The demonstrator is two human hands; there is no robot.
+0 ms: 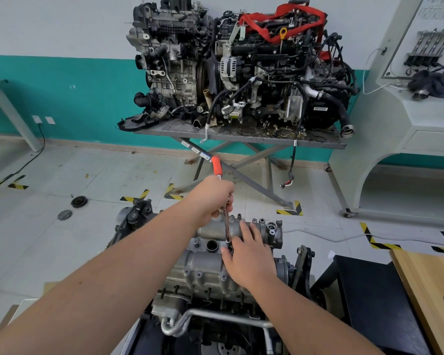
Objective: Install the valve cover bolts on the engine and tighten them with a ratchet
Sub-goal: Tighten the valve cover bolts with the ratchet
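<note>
A grey engine with its metal valve cover stands in front of me, low in the view. My left hand grips the shaft of a ratchet whose orange handle tip sticks up beyond the fist. The ratchet head sits on the cover at about its middle, next to a round filler hole. My right hand rests on the cover with fingers spread, thumb and forefinger touching the ratchet head. Bolts show along the cover's near edge.
Two larger engines sit on a scissor-lift table by the teal wall. A black cabinet and a wooden board stand at my right. Two round parts lie on the floor at left. A white display stand fills the right.
</note>
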